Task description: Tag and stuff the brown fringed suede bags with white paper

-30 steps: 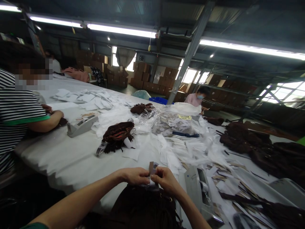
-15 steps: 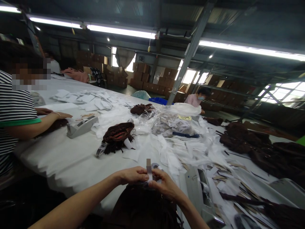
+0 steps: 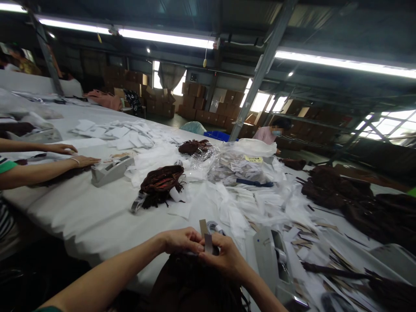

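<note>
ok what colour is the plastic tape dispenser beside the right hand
The tape dispenser is light grey, best seen in the head view.

Ceiling (image 3: 182, 13), dark, across the top. Tube lights (image 3: 166, 38), lit, beneath it. Metal post (image 3: 255, 86), slanting, right of upper centre. Cardboard boxes (image 3: 195, 91), stacked, middle background. Window (image 3: 156, 82), bright, with curtain (image 3: 170, 77), upper left of centre. Table (image 3: 107, 208), white-covered, left to centre.

There is bare room on the table (image 3: 97, 212) along its near edge, left of the left hand (image 3: 183, 240). Toward the far edge, a brown bundle (image 3: 162, 184) gets in the way. A gray tape holder (image 3: 264, 253) stands just beside the right arm. Toward the left end, another tape holder (image 3: 112, 172) and a co-worker's hands (image 3: 86, 161) block the path.
</note>
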Available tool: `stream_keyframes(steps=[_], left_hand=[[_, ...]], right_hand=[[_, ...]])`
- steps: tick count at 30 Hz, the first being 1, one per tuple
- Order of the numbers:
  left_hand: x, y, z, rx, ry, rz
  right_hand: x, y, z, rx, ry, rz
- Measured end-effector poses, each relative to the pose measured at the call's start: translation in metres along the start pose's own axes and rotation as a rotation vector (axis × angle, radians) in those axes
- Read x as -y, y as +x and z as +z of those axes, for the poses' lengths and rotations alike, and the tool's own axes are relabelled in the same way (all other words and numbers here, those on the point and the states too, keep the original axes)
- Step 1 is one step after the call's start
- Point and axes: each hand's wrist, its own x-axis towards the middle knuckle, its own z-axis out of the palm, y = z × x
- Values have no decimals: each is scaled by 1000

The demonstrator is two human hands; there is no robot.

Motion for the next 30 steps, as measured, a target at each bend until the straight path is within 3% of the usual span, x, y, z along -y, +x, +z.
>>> stream_keyframes(steps=[6, 12, 16, 22, 30], left_hand=[[-1, 2, 3, -35, -15, 18], [-1, -1, 4, -126, -18, 23], [-4, -2, 4, -138, 47, -2], [-8, -2, 6, -122, 147, -19], [-5, -8, 17, -139, 191, 46]], right_hand=[[-4, 0, -4, 22, 125, 41], [-11, -1, -9, 28, 186, -21], [-8, -5, -8, -67, 212, -6], [-3, -6, -2, -66, 249, 96], [-15, -3, 5, -111, 418, 352]])
